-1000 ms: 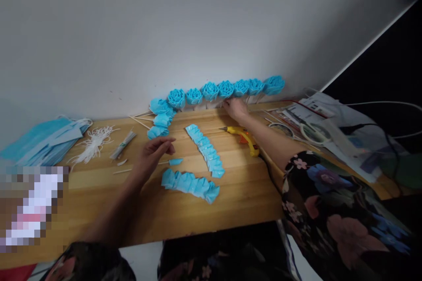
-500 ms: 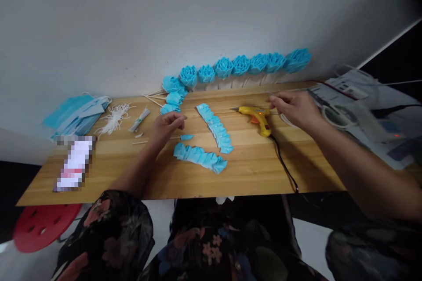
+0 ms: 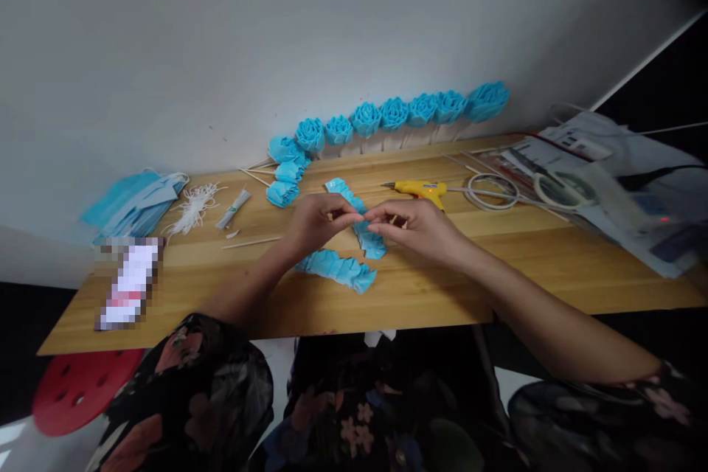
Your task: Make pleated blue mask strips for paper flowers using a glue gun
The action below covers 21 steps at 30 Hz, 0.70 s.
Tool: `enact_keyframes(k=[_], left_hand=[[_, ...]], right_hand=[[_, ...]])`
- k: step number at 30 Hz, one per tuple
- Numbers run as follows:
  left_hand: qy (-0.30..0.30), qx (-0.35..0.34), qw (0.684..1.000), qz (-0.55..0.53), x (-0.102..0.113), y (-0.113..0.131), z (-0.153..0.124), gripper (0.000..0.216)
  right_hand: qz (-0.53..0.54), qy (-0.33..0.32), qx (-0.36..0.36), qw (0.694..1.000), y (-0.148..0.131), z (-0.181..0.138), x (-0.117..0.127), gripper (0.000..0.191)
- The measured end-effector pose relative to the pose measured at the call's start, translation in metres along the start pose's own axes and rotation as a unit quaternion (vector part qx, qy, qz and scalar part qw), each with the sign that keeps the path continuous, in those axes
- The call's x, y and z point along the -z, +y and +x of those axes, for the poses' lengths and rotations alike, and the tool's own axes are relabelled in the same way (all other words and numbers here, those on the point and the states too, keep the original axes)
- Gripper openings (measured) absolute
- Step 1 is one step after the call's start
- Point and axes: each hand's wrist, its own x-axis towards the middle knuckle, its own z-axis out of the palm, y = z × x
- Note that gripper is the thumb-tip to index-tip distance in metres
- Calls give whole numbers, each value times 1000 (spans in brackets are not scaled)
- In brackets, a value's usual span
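My left hand [image 3: 318, 223] and my right hand [image 3: 423, 230] meet over the middle of the table, both closed in a fingertip pinch. Whatever is between the fingertips is too small to make out. Below and behind them lies a pleated blue strip [image 3: 340, 189], partly covered by the fingers. Nearer the front edge is a second pleated blue strip [image 3: 341, 271]. A thin stick [image 3: 251, 242] points out from under my left wrist. Just behind my right hand rests a yellow glue gun [image 3: 425, 190], its handle hidden and a small light glowing on it.
Blue folded flowers [image 3: 394, 113] on stems line the wall. At left are blue face masks [image 3: 133, 199], white cords [image 3: 195, 208], a tied bundle [image 3: 233, 209] and a blurred phone [image 3: 133, 280]. Coiled cord [image 3: 492, 192] and scissors [image 3: 564, 189] lie right. A red stool [image 3: 85, 391] stands below.
My right hand has come left from beyond the glue gun to meet my left hand. My left hand has shifted right, now covering part of the stick. The view has shifted slightly.
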Motion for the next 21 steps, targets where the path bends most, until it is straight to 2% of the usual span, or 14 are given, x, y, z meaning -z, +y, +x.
enact_keyframes(k=[9, 13, 17, 19, 21], left_hand=[[-31, -20, 997, 67, 4, 6, 0, 32], [-33, -33, 996, 79, 4, 4, 1, 23], [-19, -27, 996, 79, 6, 6, 4, 18], [-10, -9, 998, 61, 15, 6, 5, 22], [-6, 26, 999, 46, 28, 2, 3, 27]], right_hand=[[-32, -8, -1, 999, 3, 1, 0, 15], [-140, -16, 37, 989, -2, 3, 0, 17], [-281, -10, 110, 953, -12, 5, 0, 18], [-307, -3, 123, 944, -18, 2, 2, 17], [-293, -16, 115, 949, -24, -7, 7, 17]])
